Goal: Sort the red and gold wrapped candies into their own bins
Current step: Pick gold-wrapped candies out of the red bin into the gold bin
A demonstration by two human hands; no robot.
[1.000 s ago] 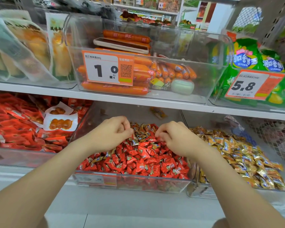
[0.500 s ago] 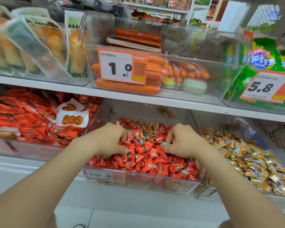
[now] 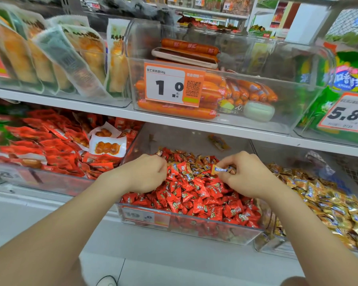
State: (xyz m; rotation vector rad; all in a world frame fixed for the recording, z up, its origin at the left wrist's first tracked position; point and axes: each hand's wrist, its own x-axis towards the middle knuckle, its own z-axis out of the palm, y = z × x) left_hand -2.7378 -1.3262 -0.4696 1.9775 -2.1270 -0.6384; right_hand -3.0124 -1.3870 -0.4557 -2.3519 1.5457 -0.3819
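One gold candy (image 3: 221, 169), likely light and slippery, was pinched by its wrapper end in my right fingers (image 3: 228, 161); left fingers (image 3: 160, 165) curled among red candies (image 3: 194, 195), hold unclear.

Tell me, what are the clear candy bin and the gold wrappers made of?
Candy bin: seemingly rigid clear plastic, glossy; red candies show through its front wall. Gold wrappers, like the gold candy the right hand pinches: probably thin metallised film, crinkled and glinting.
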